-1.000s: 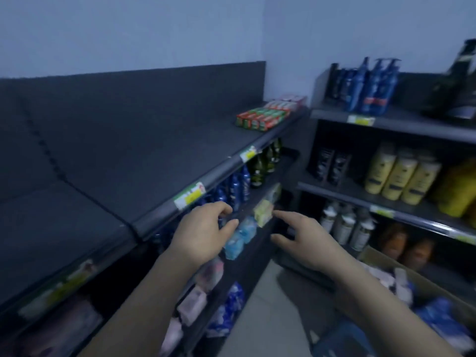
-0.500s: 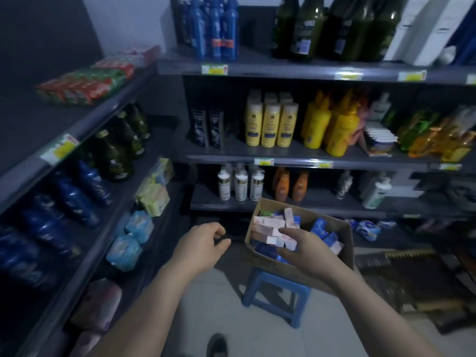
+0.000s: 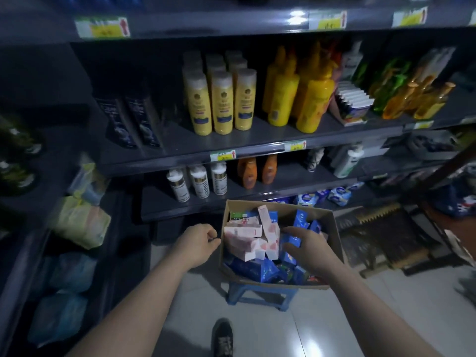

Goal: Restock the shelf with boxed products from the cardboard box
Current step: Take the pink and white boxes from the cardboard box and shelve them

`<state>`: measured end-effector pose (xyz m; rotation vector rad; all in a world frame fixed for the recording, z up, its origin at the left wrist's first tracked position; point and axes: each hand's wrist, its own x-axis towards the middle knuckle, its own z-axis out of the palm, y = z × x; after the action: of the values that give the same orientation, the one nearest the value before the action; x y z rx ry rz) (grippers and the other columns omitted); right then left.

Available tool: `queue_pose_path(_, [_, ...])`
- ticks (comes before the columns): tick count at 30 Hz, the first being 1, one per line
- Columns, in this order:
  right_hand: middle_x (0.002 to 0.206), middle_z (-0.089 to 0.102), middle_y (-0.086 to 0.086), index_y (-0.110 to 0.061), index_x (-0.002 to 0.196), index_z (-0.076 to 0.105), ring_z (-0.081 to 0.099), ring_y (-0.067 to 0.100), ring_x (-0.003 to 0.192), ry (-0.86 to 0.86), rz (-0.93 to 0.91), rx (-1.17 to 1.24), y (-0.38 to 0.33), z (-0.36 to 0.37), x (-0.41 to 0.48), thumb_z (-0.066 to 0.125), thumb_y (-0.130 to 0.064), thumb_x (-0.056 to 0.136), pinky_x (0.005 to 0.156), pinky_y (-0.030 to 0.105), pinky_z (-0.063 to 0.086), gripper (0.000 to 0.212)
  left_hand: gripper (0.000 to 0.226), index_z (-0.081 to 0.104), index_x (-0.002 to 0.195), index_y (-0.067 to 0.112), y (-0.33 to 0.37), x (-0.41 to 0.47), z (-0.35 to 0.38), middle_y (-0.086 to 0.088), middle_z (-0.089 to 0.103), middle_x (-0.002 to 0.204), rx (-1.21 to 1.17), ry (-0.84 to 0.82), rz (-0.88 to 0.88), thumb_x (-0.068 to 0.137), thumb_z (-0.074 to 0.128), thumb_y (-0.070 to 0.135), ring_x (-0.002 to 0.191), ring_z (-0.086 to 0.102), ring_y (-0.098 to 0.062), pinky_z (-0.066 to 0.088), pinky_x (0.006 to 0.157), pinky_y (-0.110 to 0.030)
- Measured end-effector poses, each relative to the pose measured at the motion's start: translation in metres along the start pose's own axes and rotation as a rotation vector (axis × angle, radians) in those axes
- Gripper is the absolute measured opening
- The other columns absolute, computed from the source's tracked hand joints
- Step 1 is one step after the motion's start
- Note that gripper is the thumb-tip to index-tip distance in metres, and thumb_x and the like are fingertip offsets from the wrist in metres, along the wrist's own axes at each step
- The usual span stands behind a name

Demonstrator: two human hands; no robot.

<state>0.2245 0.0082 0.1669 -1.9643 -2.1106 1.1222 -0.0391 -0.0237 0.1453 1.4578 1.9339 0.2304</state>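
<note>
An open cardboard box (image 3: 333, 229) stands on a small blue stool (image 3: 257, 296) in front of the grey shelf (image 3: 257, 148). Pink boxed products (image 3: 244, 237) are piled in its left half, blue ones (image 3: 257, 271) at the right and bottom. My right hand (image 3: 307, 249) reaches into the box with fingers spread over the blue boxes and grips nothing that I can see. Just outside the left wall of the box hovers my left hand (image 3: 198, 244), loosely curled and holding nothing.
Yellow bottles (image 3: 221, 99) and white bottles (image 3: 198, 180) fill the shelves behind the box. The side shelf at left carries soft packs (image 3: 79, 222). Brushes (image 3: 381, 240) lie on the floor at right. My shoe (image 3: 222, 338) stands on the tiles below the stool.
The view swung from the left shelf round to the box. My right hand moved down into the box over the blue products, and my left hand came beside the box's left wall.
</note>
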Motion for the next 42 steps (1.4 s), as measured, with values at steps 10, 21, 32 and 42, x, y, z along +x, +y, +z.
queue_pose_path(10, [0.137, 0.056, 0.0, -0.017, 0.136, 0.053, 0.053, 0.018, 0.123, -0.021, 0.128, 0.099, 0.032, 0.034, 0.107, 0.06, -0.028, 0.093, 0.094, 0.026, 0.041, 0.046, 0.018, 0.067, 0.105, 0.012, -0.015, 0.137, 0.05, -0.006, 0.069, 0.106, -0.004, -0.158, -0.02, 0.088, 0.061, 0.016, 0.097, 0.063, -0.021, 0.052, 0.088, -0.035])
queue_pose_path(21, [0.132, 0.059, 0.005, -0.014, 0.135, 0.054, 0.056, 0.022, 0.119, -0.118, 0.235, 0.212, 0.087, 0.07, 0.197, 0.059, -0.024, 0.092, 0.092, 0.028, 0.044, 0.044, 0.052, 0.041, 0.141, 0.024, -0.024, 0.229, 0.11, -0.001, 0.034, 0.152, 0.391, -0.338, 0.083, 0.091, 0.05, 0.017, 0.143, 0.014, -0.024, 0.02, 0.115, -0.037])
queue_pose_path(32, [0.111, 0.069, 0.004, -0.016, 0.119, 0.065, 0.064, 0.023, 0.101, -0.144, 0.203, 0.25, 0.118, 0.089, 0.23, 0.057, -0.021, 0.094, 0.086, 0.04, 0.053, 0.027, 0.085, 0.04, 0.139, 0.039, -0.036, 0.257, 0.144, 0.002, 0.026, 0.156, 0.496, -0.523, -0.019, 0.059, 0.032, 0.067, 0.145, 0.003, -0.033, 0.004, 0.116, -0.056])
queue_pose_path(42, [0.107, 0.066, 0.002, -0.015, 0.12, 0.062, 0.061, 0.019, 0.09, -0.231, 0.27, 0.268, 0.114, 0.102, 0.233, 0.057, -0.022, 0.093, 0.06, 0.021, 0.046, 0.028, 0.043, 0.038, 0.094, 0.021, -0.02, 0.24, 0.115, 0.005, 0.053, 0.095, 0.136, -0.299, -0.017, 0.073, 0.076, 0.027, 0.085, 0.05, -0.014, 0.037, 0.063, -0.028])
